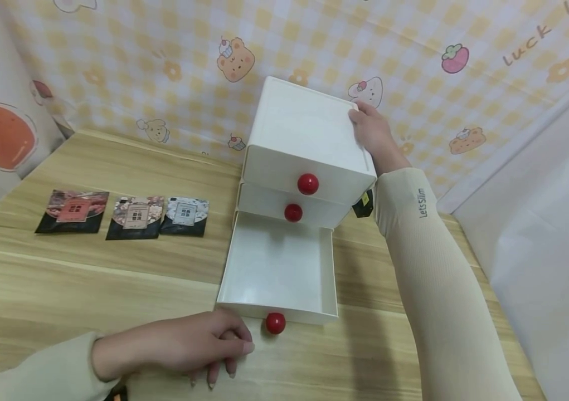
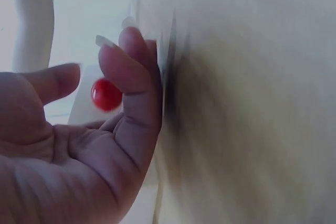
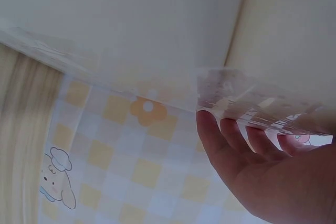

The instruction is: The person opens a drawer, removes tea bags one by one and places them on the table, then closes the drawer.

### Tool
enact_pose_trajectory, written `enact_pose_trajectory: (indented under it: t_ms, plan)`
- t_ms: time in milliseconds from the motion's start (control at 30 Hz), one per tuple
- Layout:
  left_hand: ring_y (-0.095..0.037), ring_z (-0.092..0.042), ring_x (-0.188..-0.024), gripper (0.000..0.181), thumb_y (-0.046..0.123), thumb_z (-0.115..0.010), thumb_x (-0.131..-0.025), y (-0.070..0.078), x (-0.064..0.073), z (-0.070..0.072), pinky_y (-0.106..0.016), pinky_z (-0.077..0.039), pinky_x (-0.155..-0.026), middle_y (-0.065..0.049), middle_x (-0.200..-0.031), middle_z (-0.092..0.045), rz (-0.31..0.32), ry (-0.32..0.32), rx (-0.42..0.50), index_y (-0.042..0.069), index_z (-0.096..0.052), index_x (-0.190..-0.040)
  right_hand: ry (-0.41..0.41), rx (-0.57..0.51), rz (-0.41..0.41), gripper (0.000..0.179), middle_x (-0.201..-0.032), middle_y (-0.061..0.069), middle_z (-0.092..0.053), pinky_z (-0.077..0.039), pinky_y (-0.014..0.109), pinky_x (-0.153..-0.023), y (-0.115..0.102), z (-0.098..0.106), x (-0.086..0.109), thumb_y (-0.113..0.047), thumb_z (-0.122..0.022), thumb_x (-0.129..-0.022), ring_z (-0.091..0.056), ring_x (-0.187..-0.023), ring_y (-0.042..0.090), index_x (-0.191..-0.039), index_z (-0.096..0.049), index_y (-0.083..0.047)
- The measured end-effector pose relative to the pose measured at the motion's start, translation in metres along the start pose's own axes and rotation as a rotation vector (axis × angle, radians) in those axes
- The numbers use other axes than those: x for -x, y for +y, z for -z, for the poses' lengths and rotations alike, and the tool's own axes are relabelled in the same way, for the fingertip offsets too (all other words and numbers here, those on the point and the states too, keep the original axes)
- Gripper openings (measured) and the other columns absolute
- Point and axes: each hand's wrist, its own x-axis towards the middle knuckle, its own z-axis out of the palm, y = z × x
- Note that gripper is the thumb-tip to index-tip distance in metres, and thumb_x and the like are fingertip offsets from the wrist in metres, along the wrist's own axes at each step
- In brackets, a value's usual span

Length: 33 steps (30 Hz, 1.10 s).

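A white drawer cabinet (image 1: 309, 125) with round red knobs stands against the patterned cloth. Its bottom drawer (image 1: 276, 262) is pulled out, and nothing lies inside. My right hand (image 1: 373, 131) grips the cabinet's rear right edge near the top. In the right wrist view its fingers (image 3: 231, 148) reach round the back edge. Just in front of the open drawer, my left hand (image 1: 199, 340) is low over the table with fingers loosely bent, holding nothing. The drawer's red knob (image 1: 275, 323) is right beside it; in the left wrist view this red knob (image 2: 106, 95) shows behind the fingers.
Three flat packets lie in a row left of the cabinet: a red one (image 1: 74, 211), a pinkish one (image 1: 135, 217) and a whitish one (image 1: 185, 216). A small black and yellow object (image 1: 364, 204) is partly hidden behind the right sleeve. White cloth (image 1: 550, 211) borders the table's right side.
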Motion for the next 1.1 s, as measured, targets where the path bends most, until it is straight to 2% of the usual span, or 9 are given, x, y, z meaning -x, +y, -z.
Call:
enact_pose_trajectory:
  t_ms: [167, 367, 467, 700, 1000, 1100]
  plan:
    - [-0.013, -0.056, -0.057, 0.033, 0.029, -0.052, -0.105, -0.002, -0.007, -0.011, -0.020, -0.043, -0.044, -0.008, -0.084, -0.068, -0.023, -0.022, 0.111, 0.001, -0.058, -0.122, -0.002, 0.001, -0.004, 0.054, -0.168, -0.013, -0.023, -0.025, 0.027, -0.125, 0.000, 0.000, 0.000, -0.043, -0.034, -0.109, -0.031, -0.151, 0.010, -0.160, -0.021, -0.037]
    - [-0.007, -0.060, -0.062, 0.037, 0.034, -0.044, -0.108, -0.005, -0.018, -0.020, -0.017, -0.046, -0.046, -0.005, -0.085, -0.067, -0.033, -0.084, 0.311, 0.000, -0.052, -0.121, -0.002, 0.007, -0.002, 0.054, -0.168, -0.013, -0.022, -0.024, 0.027, -0.125, 0.000, -0.001, 0.001, -0.043, -0.034, -0.109, -0.029, -0.152, 0.009, -0.160, -0.021, -0.037]
    - [-0.005, -0.061, -0.063, 0.040, 0.036, -0.040, -0.109, -0.006, -0.023, -0.024, -0.016, -0.047, -0.049, -0.004, -0.084, -0.066, -0.035, -0.088, 0.384, -0.002, -0.050, -0.120, -0.006, 0.001, 0.007, 0.054, -0.168, -0.013, -0.023, -0.025, 0.027, -0.125, 0.000, -0.001, 0.001, -0.043, -0.034, -0.109, -0.031, -0.151, 0.010, -0.161, -0.022, -0.036]
    - [-0.006, -0.061, -0.063, 0.047, 0.041, -0.038, -0.109, -0.007, -0.034, -0.033, -0.018, -0.048, -0.053, -0.001, -0.080, -0.066, -0.015, -0.022, 0.437, -0.003, -0.055, -0.115, -0.008, -0.015, -0.001, 0.053, -0.168, -0.013, -0.024, -0.026, 0.026, -0.124, 0.000, 0.000, 0.001, -0.043, -0.034, -0.109, -0.032, -0.149, 0.009, -0.160, -0.023, -0.037]
    - [-0.008, -0.062, -0.069, 0.039, 0.038, -0.034, -0.110, -0.007, -0.040, -0.036, -0.020, -0.049, -0.059, 0.001, -0.084, -0.067, -0.025, -0.031, 0.549, 0.004, -0.045, -0.125, -0.007, -0.007, -0.018, 0.053, -0.169, -0.014, -0.021, -0.024, 0.026, -0.125, -0.001, 0.000, -0.001, -0.044, -0.033, -0.109, -0.028, -0.153, 0.008, -0.160, -0.021, -0.039]
    - [-0.008, -0.061, -0.072, 0.040, 0.037, -0.034, -0.110, -0.007, -0.040, -0.037, -0.021, -0.049, -0.062, 0.001, -0.086, -0.066, -0.024, -0.033, 0.587, 0.003, -0.045, -0.129, -0.006, -0.001, -0.019, 0.053, -0.169, -0.015, -0.020, -0.023, 0.027, -0.126, -0.001, 0.001, 0.000, -0.043, -0.033, -0.109, -0.027, -0.153, 0.008, -0.160, -0.021, -0.039]
